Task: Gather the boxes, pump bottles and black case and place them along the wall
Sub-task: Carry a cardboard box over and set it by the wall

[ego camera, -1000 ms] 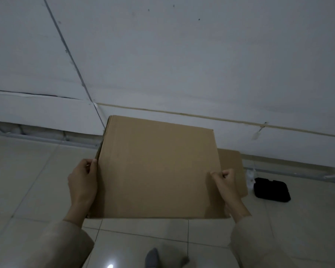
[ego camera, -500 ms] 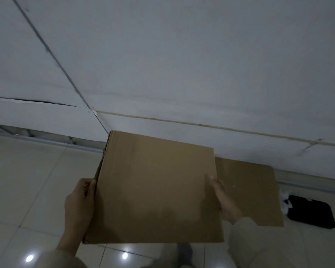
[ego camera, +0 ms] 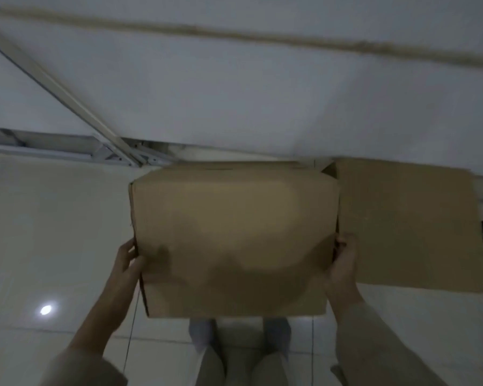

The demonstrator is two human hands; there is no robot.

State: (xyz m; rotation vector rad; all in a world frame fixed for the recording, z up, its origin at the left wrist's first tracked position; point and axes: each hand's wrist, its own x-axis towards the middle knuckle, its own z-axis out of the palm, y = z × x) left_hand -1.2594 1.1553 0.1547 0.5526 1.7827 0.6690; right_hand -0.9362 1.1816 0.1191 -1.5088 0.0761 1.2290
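Against wall [ego camera: 262, 93], both hands [ego camera: 127, 263] [ego camera: 343, 260] clasp box [ego camera: 232, 235] sides

The cardboard box [ego camera: 233, 238] went down and forward until its far edge reached the foot of the wall [ego camera: 262, 93], just left of the second box [ego camera: 410, 227]. Both hands [ego camera: 129, 260] slid nearer its close corners.
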